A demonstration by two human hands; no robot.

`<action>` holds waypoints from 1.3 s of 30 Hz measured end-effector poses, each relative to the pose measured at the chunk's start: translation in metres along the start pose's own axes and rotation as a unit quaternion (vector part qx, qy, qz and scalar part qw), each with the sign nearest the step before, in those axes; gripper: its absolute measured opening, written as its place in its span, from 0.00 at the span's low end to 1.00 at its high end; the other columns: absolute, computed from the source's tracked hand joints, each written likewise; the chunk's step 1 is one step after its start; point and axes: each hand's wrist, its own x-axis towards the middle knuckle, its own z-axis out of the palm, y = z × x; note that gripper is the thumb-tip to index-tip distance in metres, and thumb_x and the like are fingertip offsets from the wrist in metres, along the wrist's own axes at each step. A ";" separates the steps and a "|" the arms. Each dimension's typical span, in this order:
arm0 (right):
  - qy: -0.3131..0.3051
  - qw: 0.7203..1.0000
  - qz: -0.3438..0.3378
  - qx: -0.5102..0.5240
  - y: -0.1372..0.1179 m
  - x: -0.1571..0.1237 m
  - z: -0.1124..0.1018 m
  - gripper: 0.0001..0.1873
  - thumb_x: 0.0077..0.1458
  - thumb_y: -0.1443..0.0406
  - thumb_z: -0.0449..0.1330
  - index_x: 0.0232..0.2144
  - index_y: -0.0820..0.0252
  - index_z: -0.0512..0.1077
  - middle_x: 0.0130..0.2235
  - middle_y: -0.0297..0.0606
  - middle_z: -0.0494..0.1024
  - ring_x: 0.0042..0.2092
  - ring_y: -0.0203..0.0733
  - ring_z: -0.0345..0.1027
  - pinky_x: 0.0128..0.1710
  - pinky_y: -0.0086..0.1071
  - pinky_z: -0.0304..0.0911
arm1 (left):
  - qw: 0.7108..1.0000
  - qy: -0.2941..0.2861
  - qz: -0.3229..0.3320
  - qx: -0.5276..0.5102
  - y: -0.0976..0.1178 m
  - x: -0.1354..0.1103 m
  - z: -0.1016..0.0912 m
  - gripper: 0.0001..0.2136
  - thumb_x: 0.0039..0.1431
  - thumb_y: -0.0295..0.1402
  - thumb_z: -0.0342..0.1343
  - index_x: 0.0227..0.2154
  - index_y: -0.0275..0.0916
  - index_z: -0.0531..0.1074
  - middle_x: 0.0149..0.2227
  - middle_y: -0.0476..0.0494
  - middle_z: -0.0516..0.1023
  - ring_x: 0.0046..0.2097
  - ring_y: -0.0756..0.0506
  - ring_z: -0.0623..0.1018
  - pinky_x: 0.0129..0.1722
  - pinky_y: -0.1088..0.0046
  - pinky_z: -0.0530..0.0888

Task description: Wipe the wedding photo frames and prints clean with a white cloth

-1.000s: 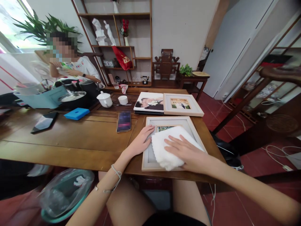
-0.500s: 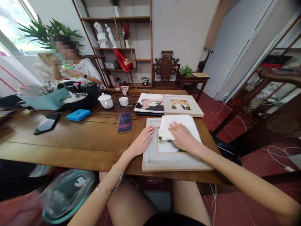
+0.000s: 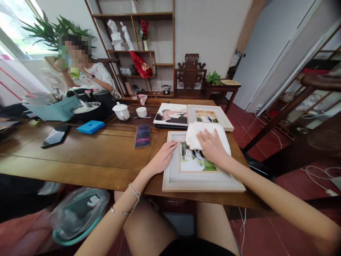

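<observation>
A light wooden picture frame (image 3: 173,177) with a wedding photo (image 3: 190,165) lies flat at the table's front edge. My left hand (image 3: 164,156) rests on its left border, fingers stretched out and lying over the edge. With my right hand (image 3: 212,145) I hold a folded white cloth (image 3: 194,134) against the frame, palm down with fingers over the cloth. The cloth covers the photo's upper right part and the frame's far right corner. Just behind are a second framed photo (image 3: 226,122) and a white photo panel (image 3: 170,113), which lies on something dark.
Left of the frame on the wooden table (image 3: 112,156) lie a phone (image 3: 142,136), a blue box (image 3: 90,127) and a dark angular object (image 3: 55,137). A lidded white cup (image 3: 121,112) and small bowl (image 3: 141,112) stand behind. Someone (image 3: 99,76) sits across. A lined bin (image 3: 80,213) stands below left.
My right hand has slid the cloth away from me and slightly right, uncovering more of the photo. My left hand stays on the frame's border. The person across has raised a green item higher.
</observation>
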 end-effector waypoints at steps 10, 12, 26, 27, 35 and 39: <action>-0.062 0.995 -0.071 0.043 -0.059 -0.003 -0.012 0.31 0.49 0.76 0.53 0.57 0.80 0.63 0.61 0.63 0.64 0.64 0.63 0.54 0.59 0.52 0.54 | 1.000 0.010 0.003 -0.015 -0.001 0.001 0.003 0.19 0.68 0.32 0.41 0.58 0.41 0.67 0.62 0.36 0.65 0.66 0.39 0.60 0.66 0.50 0.58; -0.076 0.990 -0.109 0.057 -0.081 -0.030 -0.022 0.30 0.49 0.74 0.54 0.56 0.80 0.65 0.59 0.65 0.66 0.62 0.65 0.57 0.57 0.52 0.58 | 1.000 0.004 0.007 -0.016 -0.001 0.001 0.002 0.19 0.68 0.32 0.42 0.59 0.42 0.66 0.63 0.37 0.65 0.66 0.38 0.60 0.66 0.50 0.58; -0.035 0.997 -0.063 -0.005 -0.024 -0.019 -0.005 0.27 0.51 0.80 0.47 0.54 0.81 0.66 0.59 0.64 0.67 0.63 0.61 0.57 0.58 0.50 0.56 | 1.000 0.009 0.006 -0.005 -0.001 -0.001 0.002 0.21 0.69 0.32 0.40 0.62 0.40 0.62 0.64 0.36 0.63 0.67 0.39 0.60 0.67 0.50 0.57; -0.035 0.998 -0.052 -0.004 -0.022 -0.015 -0.006 0.26 0.51 0.80 0.48 0.53 0.80 0.67 0.59 0.64 0.67 0.62 0.62 0.58 0.58 0.50 0.57 | 1.000 0.008 0.004 -0.004 -0.001 -0.001 0.002 0.21 0.69 0.32 0.40 0.62 0.40 0.62 0.64 0.36 0.63 0.67 0.39 0.60 0.67 0.50 0.57; -0.017 0.977 -0.207 0.038 -0.092 -0.062 -0.033 0.25 0.50 0.72 0.55 0.51 0.80 0.69 0.56 0.67 0.70 0.58 0.62 0.63 0.56 0.45 0.61 | 1.000 0.000 0.000 -0.006 -0.003 0.000 0.002 0.20 0.68 0.34 0.42 0.61 0.41 0.64 0.63 0.36 0.64 0.66 0.39 0.60 0.67 0.49 0.56; -0.012 0.943 -0.322 0.079 -0.076 -0.076 -0.041 0.24 0.52 0.75 0.53 0.52 0.81 0.69 0.56 0.65 0.71 0.59 0.58 0.64 0.58 0.44 0.59 | 1.000 -0.006 -0.002 -0.010 -0.003 -0.001 0.002 0.21 0.68 0.32 0.42 0.62 0.40 0.62 0.65 0.36 0.62 0.67 0.39 0.58 0.66 0.49 0.56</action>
